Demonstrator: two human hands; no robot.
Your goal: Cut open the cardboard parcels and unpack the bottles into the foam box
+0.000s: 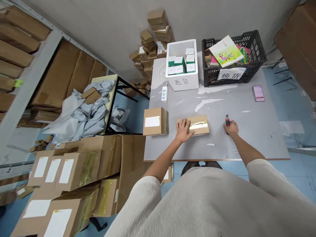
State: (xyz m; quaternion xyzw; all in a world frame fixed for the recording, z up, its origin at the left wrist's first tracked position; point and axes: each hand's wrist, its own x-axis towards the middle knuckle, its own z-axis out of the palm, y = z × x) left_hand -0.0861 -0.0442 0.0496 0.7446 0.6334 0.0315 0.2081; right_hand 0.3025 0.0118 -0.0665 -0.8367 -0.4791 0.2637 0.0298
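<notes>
A small sealed cardboard box lies on the grey table, with a strip of shiny tape along its top. My left hand rests flat on the left end of this box, fingers and thumb apart. To the right of the box, my right hand is closed around a red and black utility knife, its tip pointing away from me. The knife is apart from the box. Left of my left hand stands a larger cardboard box with a white label.
At the table's back are a white foam box of green-and-white packs and a black crate with books. A white power strip lies left, a blurred pink item right. Stacked cartons crowd the left.
</notes>
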